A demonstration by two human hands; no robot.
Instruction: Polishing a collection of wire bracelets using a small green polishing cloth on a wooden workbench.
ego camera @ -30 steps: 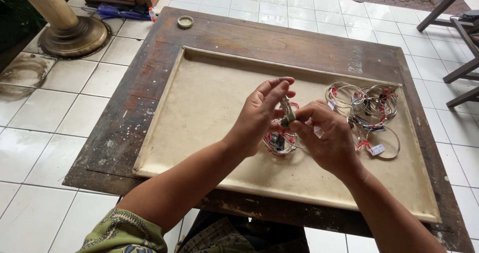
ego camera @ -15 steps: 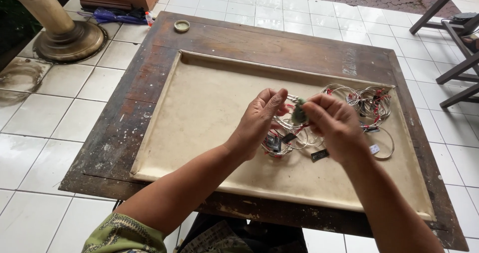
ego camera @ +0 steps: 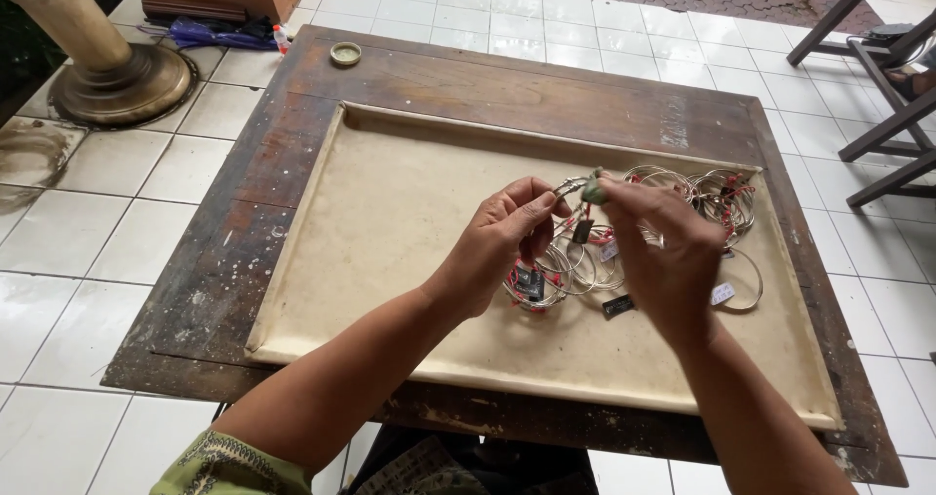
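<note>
Wire ring [ego camera: 575,187] with a small green bead on it was up between both sets of fingertips, held above the middle of the tray. The left hand [ego camera: 502,251] was closed in a narrow pinch on the silvery wire end. The right hand [ego camera: 663,251] was closed just as tightly on the bead end, so the two pinches almost met. The work in hand looked like fine fiddling at that one joint of wire and bead. From the look of it, any further handling there called for a light, steady fingertip grip, because the wire was thin and springy.

Under the hands hung and lay a loose bunch of rings [ego camera: 575,266], thin round metal hoops with red thread and little dark tags. It touched the tray below the left palm. Beyond the right hand's fingers sat a second pile of rings [ego camera: 721,198], tangled, shiny and dotted with red. Just outside the right wrist lay a single hoop [ego camera: 746,280] with a white tag [ego camera: 722,294], and a black tag [ego camera: 617,307] lay between the two wrists.

The tray [ego camera: 390,222] was pale beige, matt and stained, with a low raised rim. It sat sunk in a dark, worn wooden table [ego camera: 244,212]. Far beyond the left hand a small round lid [ego camera: 344,54] rested on the wood. White tiles [ego camera: 78,251] ran all around.
</note>
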